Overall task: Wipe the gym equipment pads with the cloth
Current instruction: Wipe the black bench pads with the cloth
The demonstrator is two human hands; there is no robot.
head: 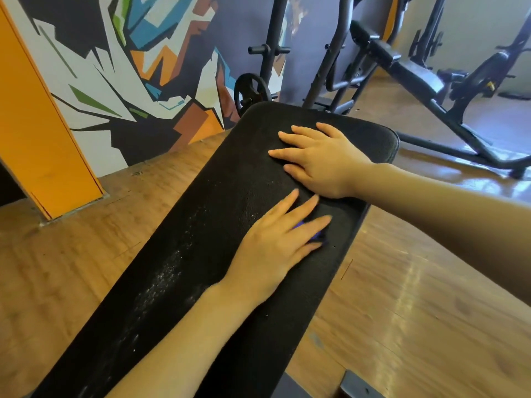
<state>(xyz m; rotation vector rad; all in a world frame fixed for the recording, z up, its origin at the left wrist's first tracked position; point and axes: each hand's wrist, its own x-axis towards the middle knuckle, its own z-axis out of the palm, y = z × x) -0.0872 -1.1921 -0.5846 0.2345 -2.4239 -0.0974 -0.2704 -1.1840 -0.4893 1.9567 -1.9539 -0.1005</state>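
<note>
A long black bench pad point(184, 254) runs from the bottom left up to the middle of the view, with white dusty specks along its left side. My left hand point(275, 239) lies flat on the pad with straight fingers, pressing a small blue cloth point(316, 235) that peeks out between and under the fingers. My right hand point(319, 156) rests flat on the far end of the pad, fingers spread and straight, holding nothing.
Wooden floor point(402, 297) surrounds the bench. An orange pillar point(37, 133) and a painted mural wall stand at the left. A weight plate point(251, 91) on a black rack is behind the pad. Another black bench machine point(425, 79) stands at the back right.
</note>
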